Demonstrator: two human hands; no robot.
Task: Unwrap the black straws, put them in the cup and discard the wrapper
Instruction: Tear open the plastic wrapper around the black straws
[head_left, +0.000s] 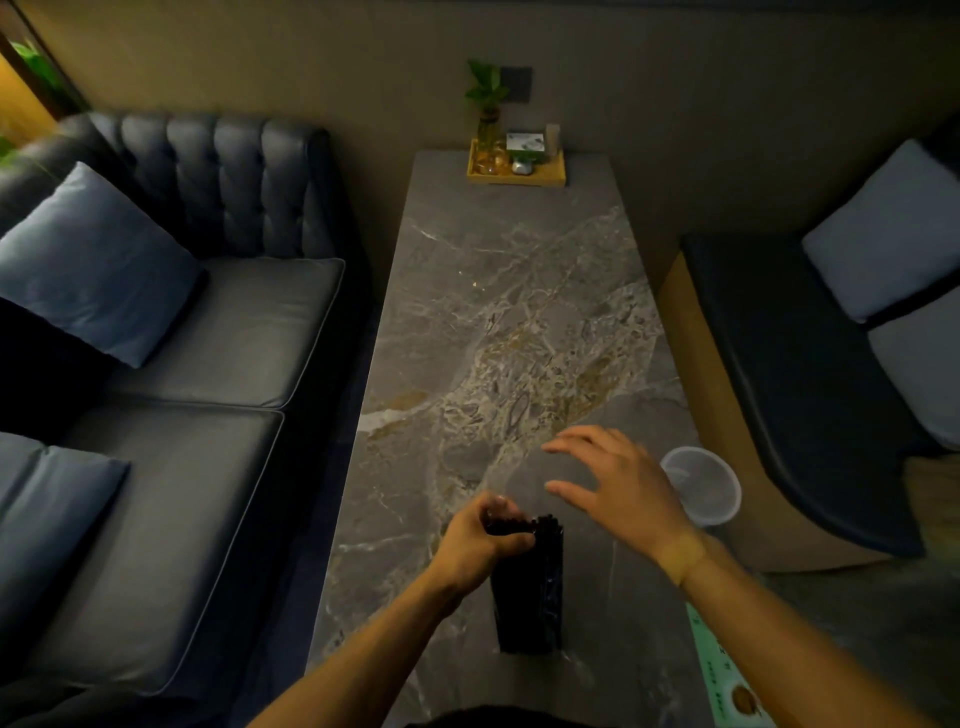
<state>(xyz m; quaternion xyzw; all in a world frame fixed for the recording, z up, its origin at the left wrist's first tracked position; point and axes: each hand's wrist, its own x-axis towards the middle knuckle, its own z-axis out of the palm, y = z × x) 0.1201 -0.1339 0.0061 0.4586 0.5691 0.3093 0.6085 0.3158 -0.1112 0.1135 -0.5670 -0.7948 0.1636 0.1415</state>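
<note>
One cup (702, 486), one straw bundle (530, 582), one tray (514, 176), three cushions (93, 265), two hands (618, 483).

Bare forearms, no sleeves visible

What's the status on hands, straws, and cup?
Left hand gripping top of the black straws, bundle upright on the table. Right hand open, hovering, empty. Cup empty at right edge. Nothing in the way.
</note>
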